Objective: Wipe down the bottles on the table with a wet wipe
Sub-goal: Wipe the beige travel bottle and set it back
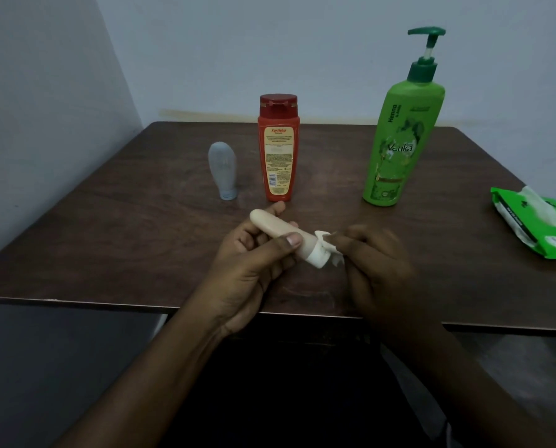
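Note:
My left hand [254,263] grips a small beige tube bottle [271,226] above the near part of the table, thumb across its middle. My right hand [376,263] pinches a white wet wipe [323,253] that is wrapped round the bottle's lower cap end. Behind them stand a pale blue-grey tube [223,169] on its cap, a red shampoo bottle [279,150] with a cream label, and a tall green pump bottle [399,137].
A green wet wipe pack [535,227] lies open at the table's right edge, a wipe sticking out. The dark wooden table [124,237] stands against a pale wall; its front edge runs just below my hands.

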Tool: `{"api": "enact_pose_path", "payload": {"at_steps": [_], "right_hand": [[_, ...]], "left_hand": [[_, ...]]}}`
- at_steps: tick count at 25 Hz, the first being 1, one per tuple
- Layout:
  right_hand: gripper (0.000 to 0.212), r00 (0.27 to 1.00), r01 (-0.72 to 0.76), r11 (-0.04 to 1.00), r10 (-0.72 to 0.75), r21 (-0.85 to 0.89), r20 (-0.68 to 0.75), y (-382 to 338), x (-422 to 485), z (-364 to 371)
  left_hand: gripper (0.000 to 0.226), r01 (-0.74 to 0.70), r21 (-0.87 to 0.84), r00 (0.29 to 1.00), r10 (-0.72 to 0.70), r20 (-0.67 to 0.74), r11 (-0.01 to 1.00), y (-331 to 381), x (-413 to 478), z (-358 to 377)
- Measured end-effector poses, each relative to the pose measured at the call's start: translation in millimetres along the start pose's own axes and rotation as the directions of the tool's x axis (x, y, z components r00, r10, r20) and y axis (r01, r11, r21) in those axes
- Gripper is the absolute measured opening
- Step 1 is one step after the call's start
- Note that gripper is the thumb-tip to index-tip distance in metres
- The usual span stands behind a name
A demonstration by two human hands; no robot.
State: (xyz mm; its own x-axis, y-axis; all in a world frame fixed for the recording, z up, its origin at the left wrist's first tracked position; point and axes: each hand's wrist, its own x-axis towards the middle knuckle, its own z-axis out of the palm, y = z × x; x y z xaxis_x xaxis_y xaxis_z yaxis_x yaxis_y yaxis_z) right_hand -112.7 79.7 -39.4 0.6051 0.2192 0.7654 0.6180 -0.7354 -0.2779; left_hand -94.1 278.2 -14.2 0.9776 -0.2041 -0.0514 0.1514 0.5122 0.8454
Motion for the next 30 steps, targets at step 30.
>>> {"api": "enact_pose_path", "payload": {"at_steps": [30], "right_hand": [[0.031,0.978,-0.192,0.936,0.209,0.296,-0.024,-21,12,-24]], "left_hand": [[0.05,0.105,-0.189,0.991,-0.086,0.105,0.976,8,1,-5]]}}
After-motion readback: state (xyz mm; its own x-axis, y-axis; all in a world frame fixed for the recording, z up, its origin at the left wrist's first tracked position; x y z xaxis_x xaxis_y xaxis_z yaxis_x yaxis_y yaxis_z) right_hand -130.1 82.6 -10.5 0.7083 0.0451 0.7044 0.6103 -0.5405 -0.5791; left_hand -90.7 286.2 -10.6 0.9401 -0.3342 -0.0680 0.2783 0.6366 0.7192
